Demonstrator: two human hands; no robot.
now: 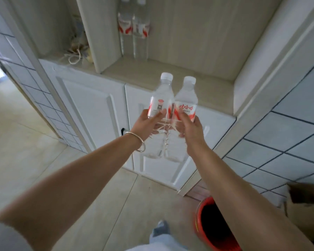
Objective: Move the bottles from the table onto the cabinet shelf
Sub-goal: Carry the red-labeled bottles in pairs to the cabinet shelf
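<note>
Both hands, left (149,122) and right (188,126), grip bottles (185,102) near shelf (152,75) edge; shelf front bare.

Pale wood-grain cabinet shelf (170,73) recessed above white doors, split by an upright divider (98,33). Right bay: two clear bottles (133,29) with red-and-white labels, upright, side by side against the back wall. Left bay: a tangle of pale cord (74,55), possibly with other blurred items.

Clear bottles (172,102) with white caps and red-and-white labels, white cabinet doors (91,109), red bucket (214,225), possibly black inside, grid-lined pale tiles (283,134)
</note>
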